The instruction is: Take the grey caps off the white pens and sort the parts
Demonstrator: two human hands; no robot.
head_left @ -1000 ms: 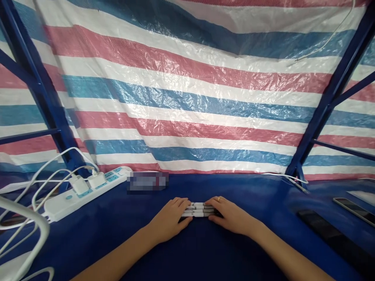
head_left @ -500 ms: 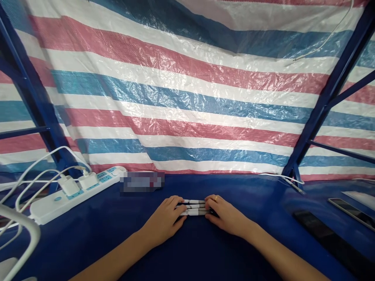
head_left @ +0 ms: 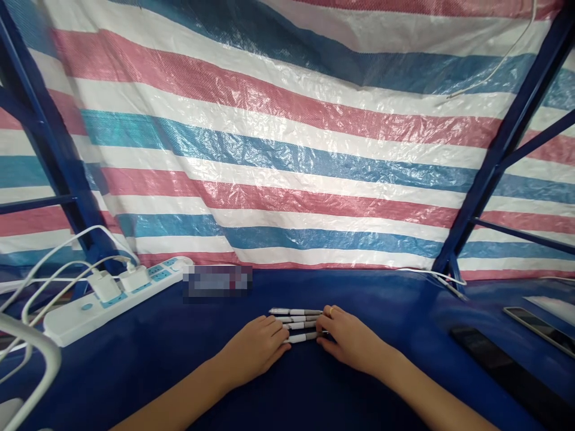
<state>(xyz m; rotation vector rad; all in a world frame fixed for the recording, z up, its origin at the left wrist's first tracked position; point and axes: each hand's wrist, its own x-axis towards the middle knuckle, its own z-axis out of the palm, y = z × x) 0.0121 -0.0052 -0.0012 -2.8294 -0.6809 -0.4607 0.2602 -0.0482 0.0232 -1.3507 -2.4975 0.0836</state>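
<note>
Several white-and-grey pens (head_left: pixel 300 324) lie side by side in a row on the blue table top (head_left: pixel 179 359), straight ahead of me. My left hand (head_left: pixel 258 348) lies at the pens' left ends, fingers bent and close together, fingertips pressing on them. My right hand (head_left: pixel 349 339), with a ring on one finger, does the same at the right ends. The farthest pen (head_left: pixel 294 311) lies a little apart from the others, only its right tip near my right fingers.
A white power strip (head_left: pixel 76 312) with two white chargers and cables sits at the left. A blurred object (head_left: pixel 218 281) lies behind the pens. A phone (head_left: pixel 539 323) and a dark strip (head_left: pixel 507 365) lie at the right. A striped tarp (head_left: pixel 287 149) and blue frame posts close the back.
Both hands have drawn slightly toward me, and the pens between them have spread out from a tight bundle. The farthest pen now lies apart.
</note>
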